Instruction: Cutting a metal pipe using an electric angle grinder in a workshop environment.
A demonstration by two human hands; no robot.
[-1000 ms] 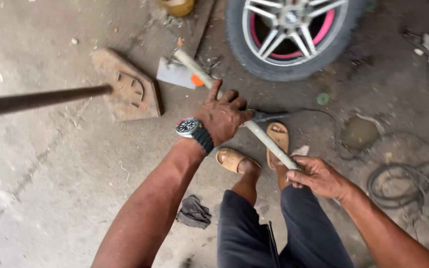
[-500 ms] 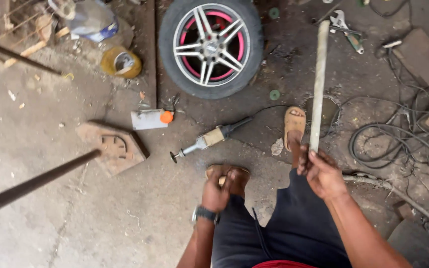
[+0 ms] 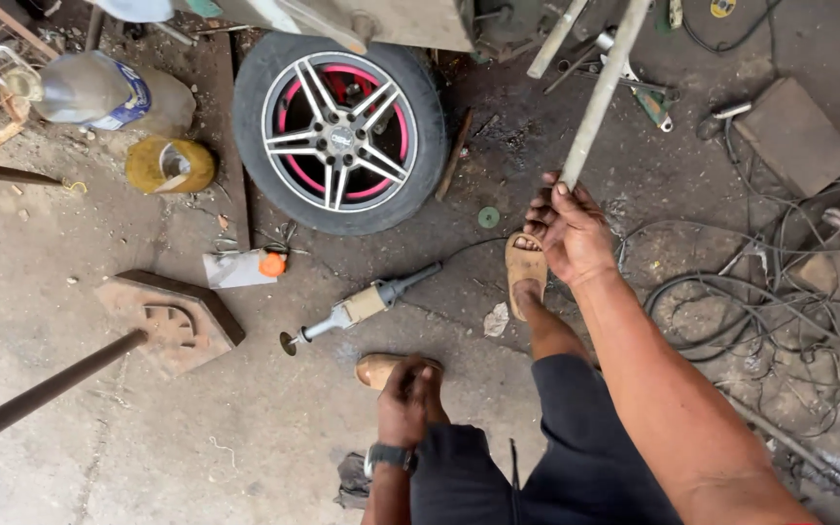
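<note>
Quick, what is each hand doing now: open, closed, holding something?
Left hand: fingers curled, down at the left knee; grip cannot be told.
Right hand: closed on pipe.

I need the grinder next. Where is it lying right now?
In the head view, the grinder lies on the concrete floor left of centre, below the wheel, above the left hand.

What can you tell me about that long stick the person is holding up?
The long bar is pale grey, looks like metal, straight and slim. The right hand wraps its fingers round the lower end. It slants up and to the right, running out of the top of the picture, above the dirty floor.
</note>
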